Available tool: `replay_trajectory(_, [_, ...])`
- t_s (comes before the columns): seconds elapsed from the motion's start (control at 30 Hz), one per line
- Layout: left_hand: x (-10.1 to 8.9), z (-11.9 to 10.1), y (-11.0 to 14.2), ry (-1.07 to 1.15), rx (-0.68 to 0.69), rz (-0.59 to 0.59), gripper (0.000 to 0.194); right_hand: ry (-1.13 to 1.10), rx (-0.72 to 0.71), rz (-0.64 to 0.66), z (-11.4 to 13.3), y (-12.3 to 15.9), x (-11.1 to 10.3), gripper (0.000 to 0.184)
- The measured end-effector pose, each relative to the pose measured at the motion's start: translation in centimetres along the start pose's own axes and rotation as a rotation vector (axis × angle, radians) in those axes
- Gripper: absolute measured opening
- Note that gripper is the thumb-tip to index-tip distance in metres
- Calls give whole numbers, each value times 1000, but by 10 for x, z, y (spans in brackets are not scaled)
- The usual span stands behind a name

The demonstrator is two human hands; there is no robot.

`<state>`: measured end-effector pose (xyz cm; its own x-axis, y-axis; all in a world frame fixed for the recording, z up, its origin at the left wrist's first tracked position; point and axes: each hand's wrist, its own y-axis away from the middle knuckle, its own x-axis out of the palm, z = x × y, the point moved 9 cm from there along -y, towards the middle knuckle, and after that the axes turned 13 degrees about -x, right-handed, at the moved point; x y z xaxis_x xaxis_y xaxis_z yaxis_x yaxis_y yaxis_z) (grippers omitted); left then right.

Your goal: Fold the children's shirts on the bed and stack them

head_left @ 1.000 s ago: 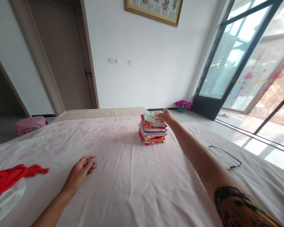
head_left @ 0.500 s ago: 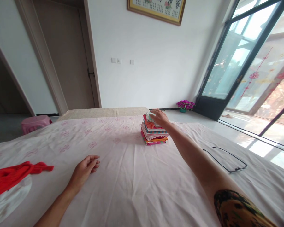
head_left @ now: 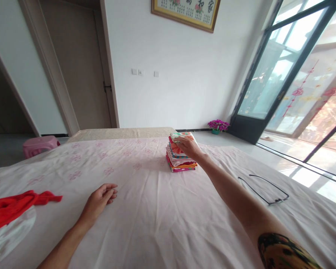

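Laying right hand (head_left: 187, 146), fingers outstretched, over top of folded cloth stack (head_left: 182, 163) | curling left hand (head_left: 102, 195) loosely, cannot tell if gripping | has folded cloth stack on pale sheet (head_left: 140, 220), well apart from left hand | shows eyeglasses (head_left: 277, 201) rightward, red cloth (head_left: 14, 209) leftward

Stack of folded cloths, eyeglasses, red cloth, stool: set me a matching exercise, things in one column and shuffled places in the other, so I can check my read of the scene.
Things
1. Folded stack
2. Eyeglasses
3. Red cloth
4. Pink stool

Places
A. On the sheet, to the right of the right forearm
B. Beyond the sheet's edge, at far left
C. Under the right hand
D. On the near side, to the left of the left hand

Right pairs: 1-C, 2-A, 3-D, 4-B
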<state>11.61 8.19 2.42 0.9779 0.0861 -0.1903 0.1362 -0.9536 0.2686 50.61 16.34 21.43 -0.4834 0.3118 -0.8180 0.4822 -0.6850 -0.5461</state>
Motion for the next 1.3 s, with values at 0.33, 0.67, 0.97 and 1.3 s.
replay_trajectory(0.33, [0,5,-3,-14,5,5,52,252,259,-107,-31,-22,-21,48])
replay_trajectory(0.67, [0,3,-4,7,21,-3,43,416,108,382,-65,-14,50,36])
replay_trajectory(0.97, [-3,-4,1,35,94,-13,29,410,202,43,-21,-26,2,45])
replay_trajectory(1.3, [-14,3,1,-33,185,-114,33,-34,-11,289,149,76,126,47])
